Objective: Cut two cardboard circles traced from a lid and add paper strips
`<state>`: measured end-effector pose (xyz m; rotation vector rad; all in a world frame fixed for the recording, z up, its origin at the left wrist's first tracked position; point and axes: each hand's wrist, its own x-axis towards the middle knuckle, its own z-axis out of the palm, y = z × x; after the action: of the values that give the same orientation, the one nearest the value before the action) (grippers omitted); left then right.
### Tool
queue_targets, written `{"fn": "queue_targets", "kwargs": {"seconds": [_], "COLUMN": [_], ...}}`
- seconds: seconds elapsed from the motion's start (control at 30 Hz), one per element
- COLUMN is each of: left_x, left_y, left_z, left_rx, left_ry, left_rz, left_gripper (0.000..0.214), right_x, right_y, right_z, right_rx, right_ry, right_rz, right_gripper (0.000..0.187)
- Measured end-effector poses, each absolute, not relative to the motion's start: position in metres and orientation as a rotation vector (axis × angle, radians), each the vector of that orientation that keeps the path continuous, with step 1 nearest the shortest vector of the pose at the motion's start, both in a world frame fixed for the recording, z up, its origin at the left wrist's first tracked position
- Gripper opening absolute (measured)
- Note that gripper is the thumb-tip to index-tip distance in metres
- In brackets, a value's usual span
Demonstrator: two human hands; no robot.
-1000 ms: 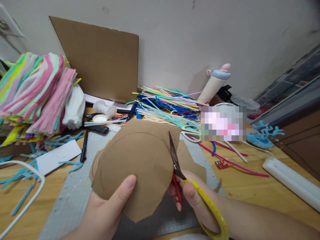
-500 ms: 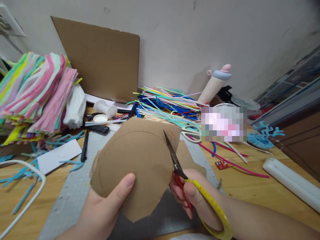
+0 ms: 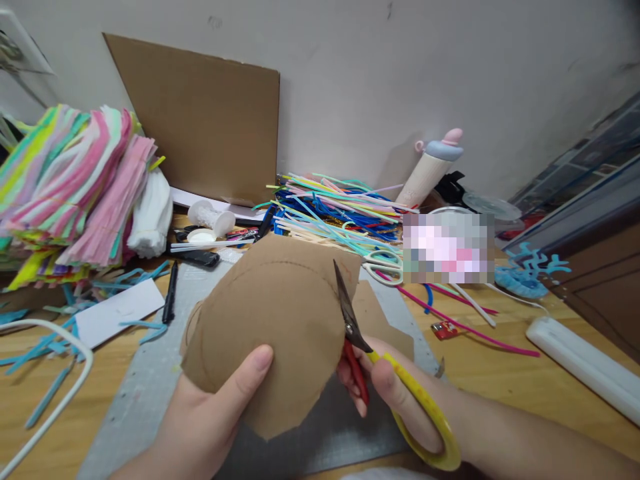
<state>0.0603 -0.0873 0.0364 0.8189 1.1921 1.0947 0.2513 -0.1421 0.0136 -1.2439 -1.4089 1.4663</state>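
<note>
My left hand (image 3: 220, 407) grips a piece of brown cardboard (image 3: 270, 313), thumb on top and fingers hidden beneath. A curved line is drawn on the cardboard near its upper and left edges. My right hand (image 3: 390, 380) is closed round the handles of a pair of scissors (image 3: 357, 337), one handle yellow and one red. One dark blade lies over the cardboard's right side along the curved line; the other blade is hidden beneath it. Below the cardboard lies a grey cutting mat (image 3: 135, 400) with another cardboard piece (image 3: 380, 320) on it.
Bundles of coloured pipe cleaners (image 3: 75, 180) are heaped at the left. A large cardboard sheet (image 3: 210, 120) leans on the wall. White-handled scissors (image 3: 385, 267) lie beyond the mat. A tumbler (image 3: 430, 170) and a white bar (image 3: 585, 370) stand or lie to the right.
The scissors have turned slightly, with the blade tip shifting a little right and the red handle moving up and left. The cardboard is held almost in the same place.
</note>
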Motion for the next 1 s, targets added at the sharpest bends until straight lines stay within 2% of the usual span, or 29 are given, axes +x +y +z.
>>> {"fn": "queue_targets", "kwargs": {"seconds": [0.23, 0.37, 0.6, 1.0], "left_x": [0.059, 0.059, 0.059, 0.054], "left_y": [-0.085, -0.085, -0.086, -0.080], "left_z": [0.036, 0.036, 0.036, 0.038], "left_rx": [0.823, 0.834, 0.804, 0.833], "left_ry": [1.185, 1.197, 1.216, 1.189], "left_rz": [1.082, 1.066, 1.081, 1.076], "left_gripper": [0.071, 0.066, 0.070, 0.076], "right_x": [0.257, 0.251, 0.245, 0.255], "right_y": [-0.146, -0.150, -0.148, -0.147], "right_z": [0.023, 0.013, 0.003, 0.018], "right_rx": [-1.289, -1.255, -1.146, -1.246], "right_ry": [-1.527, -1.376, -1.192, -1.281], "right_rz": [1.460, 1.417, 1.587, 1.555], "right_gripper": [0.069, 0.067, 0.066, 0.064]}}
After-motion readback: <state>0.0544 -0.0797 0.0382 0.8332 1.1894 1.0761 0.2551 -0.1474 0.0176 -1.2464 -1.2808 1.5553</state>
